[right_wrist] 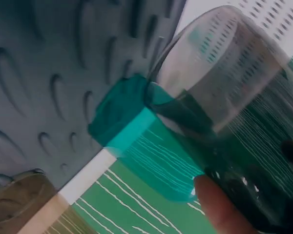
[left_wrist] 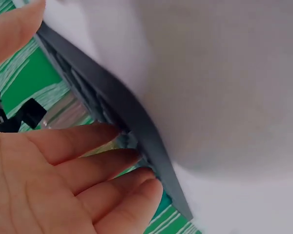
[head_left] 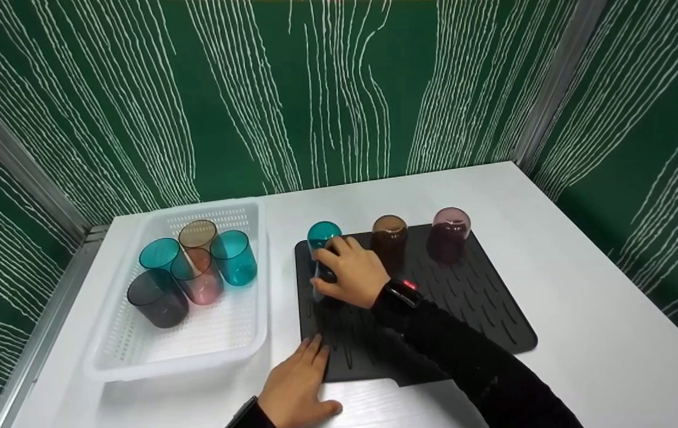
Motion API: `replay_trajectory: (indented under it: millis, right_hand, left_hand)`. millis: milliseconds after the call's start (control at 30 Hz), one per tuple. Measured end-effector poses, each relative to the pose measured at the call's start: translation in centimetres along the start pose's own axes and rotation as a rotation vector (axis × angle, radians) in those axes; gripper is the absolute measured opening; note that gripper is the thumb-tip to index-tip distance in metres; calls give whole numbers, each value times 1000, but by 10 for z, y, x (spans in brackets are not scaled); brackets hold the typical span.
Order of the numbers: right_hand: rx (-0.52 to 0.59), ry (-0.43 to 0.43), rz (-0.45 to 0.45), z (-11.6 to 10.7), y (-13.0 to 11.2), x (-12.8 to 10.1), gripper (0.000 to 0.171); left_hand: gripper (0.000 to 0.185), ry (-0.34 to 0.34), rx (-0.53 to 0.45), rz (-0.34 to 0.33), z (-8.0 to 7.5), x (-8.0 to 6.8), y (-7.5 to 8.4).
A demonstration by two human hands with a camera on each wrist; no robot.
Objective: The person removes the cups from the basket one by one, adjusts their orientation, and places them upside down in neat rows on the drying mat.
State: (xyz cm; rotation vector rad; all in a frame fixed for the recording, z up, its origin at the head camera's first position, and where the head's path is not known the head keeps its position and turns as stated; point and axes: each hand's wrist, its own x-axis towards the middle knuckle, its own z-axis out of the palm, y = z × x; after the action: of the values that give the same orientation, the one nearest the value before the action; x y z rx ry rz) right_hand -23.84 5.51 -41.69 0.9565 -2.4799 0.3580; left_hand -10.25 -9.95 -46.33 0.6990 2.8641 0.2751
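Observation:
My right hand (head_left: 352, 270) grips a grey see-through tumbler (right_wrist: 224, 97) over the left part of the black drying mat (head_left: 369, 351). The tumbler's mouth faces the mat, and its rim overlaps a teal tumbler (head_left: 322, 230) in the right wrist view. That teal one stands upside down along the mat's far edge, in line with an upturned brown tumbler (head_left: 390, 235) and an upturned purple-pink tumbler (head_left: 449, 232). At the mat's near left corner rests my left hand (head_left: 297, 383), its fingers (left_wrist: 102, 170) nearly straight at the mat's raised edge, thumb spread out.
Left of the mat sits a white perforated basket (head_left: 263, 285) with several upright tumblers inside: teal, amber, pink (head_left: 201, 285) and dark grey (head_left: 160, 303). Green walls with white lines (head_left: 339, 107) enclose the white table (head_left: 589, 285) at the back and sides.

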Motion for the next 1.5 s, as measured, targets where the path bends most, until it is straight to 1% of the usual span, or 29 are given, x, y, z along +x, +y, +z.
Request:
replay_trajectory:
  millis: [133, 233, 433, 533, 700, 933, 1233, 1300, 1400, 1500]
  right_hand:
    - [-54, -18, -11, 10, 0, -3, 40]
    - [-63, -33, -16, 16, 0, -5, 40]
    - [-67, -72, -25, 22, -2, -8, 42]
    - [-69, -75, -22, 23, -2, -8, 42]
    - [-64, -82, -10, 24, -2, -8, 44]
    - [-28, -98, 1, 24, -3, -7, 44]
    - [18, -107, 8, 21, -7, -7, 46]
    - [22, -106, 11, 20, -7, -7, 46]
    - [29, -97, 14, 18, -8, -6, 46]
    - [38, -76, 5, 15, -10, -4, 44]
  left_hand:
    - [91, -38, -29, -25, 1, 1, 2]
    - [91, -54, -32, -35, 0, 3, 4]
    - [90, -44, -29, -33, 0, 2, 4]
    - [90, -40, -30, -34, 0, 2, 4]
    - [91, -49, -39, -39, 0, 3, 5]
    - [91, -53, -39, -33, 0, 3, 5]
    - [93, -107, -52, -57, 1, 5, 5]
    - [93, -103, -56, -60, 1, 6, 5]
    - [92, -75, -52, -58, 1, 6, 5]
    - [90, -39, -49, -50, -5, 4, 5]
